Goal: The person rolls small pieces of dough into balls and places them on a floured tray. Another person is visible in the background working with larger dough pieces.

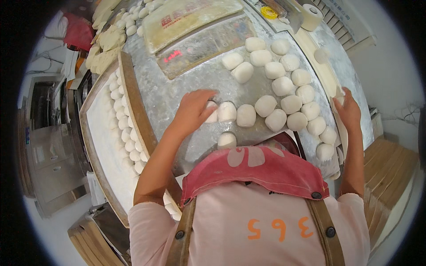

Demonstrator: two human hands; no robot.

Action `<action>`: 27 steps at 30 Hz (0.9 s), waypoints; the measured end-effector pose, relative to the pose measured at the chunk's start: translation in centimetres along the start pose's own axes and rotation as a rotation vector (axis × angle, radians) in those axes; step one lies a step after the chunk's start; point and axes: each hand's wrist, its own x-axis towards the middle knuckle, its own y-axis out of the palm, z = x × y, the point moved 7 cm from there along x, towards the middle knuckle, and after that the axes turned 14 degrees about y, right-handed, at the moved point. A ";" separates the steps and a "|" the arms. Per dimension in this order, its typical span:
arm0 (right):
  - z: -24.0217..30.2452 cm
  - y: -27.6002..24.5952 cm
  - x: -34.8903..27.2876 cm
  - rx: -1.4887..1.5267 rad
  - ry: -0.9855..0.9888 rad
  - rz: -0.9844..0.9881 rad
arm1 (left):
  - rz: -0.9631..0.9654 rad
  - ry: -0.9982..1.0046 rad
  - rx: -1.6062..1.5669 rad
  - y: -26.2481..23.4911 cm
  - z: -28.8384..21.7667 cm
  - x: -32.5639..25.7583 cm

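My left hand (191, 111) is cupped over the steel worktop, its fingers and thumb around a white dough ball (211, 112) at the left end of a row. Right beside it sits another dough ball (227, 111). Over at the right, my right hand (349, 109) curls at the pale conveyor strip (329, 78), its fingers around what looks like a dough ball (339, 101), partly hidden. Between the hands, several smooth round dough balls (290, 104) stand in curved rows. One dough ball (226, 140) lies apart, close to my red apron (253, 170).
A wooden-rimmed tray (137, 104) with rows of dough balls leans at the left. Flat boards (204, 46) lie on the far worktop (177, 88). A white roll (312, 17) and a yellow tape ring (268, 12) are at the far right. Stacked brown boards (386, 177) stand at the right.
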 end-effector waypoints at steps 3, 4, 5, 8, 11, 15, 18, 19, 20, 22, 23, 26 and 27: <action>2.3 -0.8 1.1 0.011 0.033 0.077 | 0.088 0.047 0.160 -0.2 -1.8 -1.1; 2.6 -0.6 2.0 0.038 -0.006 0.061 | 0.149 0.055 0.229 0.0 -2.4 -1.1; 2.9 -0.4 2.7 0.066 -0.045 0.043 | 0.143 0.049 0.252 0.5 -2.6 -1.4; 4.6 1.1 5.1 0.050 -0.148 -0.002 | 0.108 0.004 0.391 2.0 -2.8 -1.1; 6.4 2.3 5.6 0.067 -0.180 -0.046 | 0.055 -0.094 0.548 3.0 -3.9 -0.3; 9.7 1.2 5.5 0.056 -0.146 0.042 | 0.063 -0.080 0.449 2.9 -3.2 0.0; 13.9 -1.2 3.4 0.160 -0.266 0.009 | 0.016 -0.054 0.317 1.6 -2.5 -0.2; 16.2 -2.0 2.0 0.203 -0.326 -0.017 | -0.045 -0.041 0.255 0.8 -1.6 -0.5; 18.6 -2.4 0.6 0.227 -0.323 0.014 | -0.103 -0.030 0.193 0.2 -0.3 -1.0; 23.5 -2.0 -3.1 0.329 -0.416 0.102 | -0.278 -0.144 -0.028 -0.7 3.1 -3.1; 25.9 -0.6 -4.9 0.349 -0.421 0.262 | -0.398 -0.269 -0.183 -0.7 5.3 -4.9; 30.6 4.2 -10.1 0.518 -0.763 0.391 | -0.584 -0.505 -0.694 -2.4 7.1 -5.5; 31.4 5.7 -11.1 0.562 -0.802 0.471 | -0.657 -0.550 -0.839 -2.6 7.7 -5.4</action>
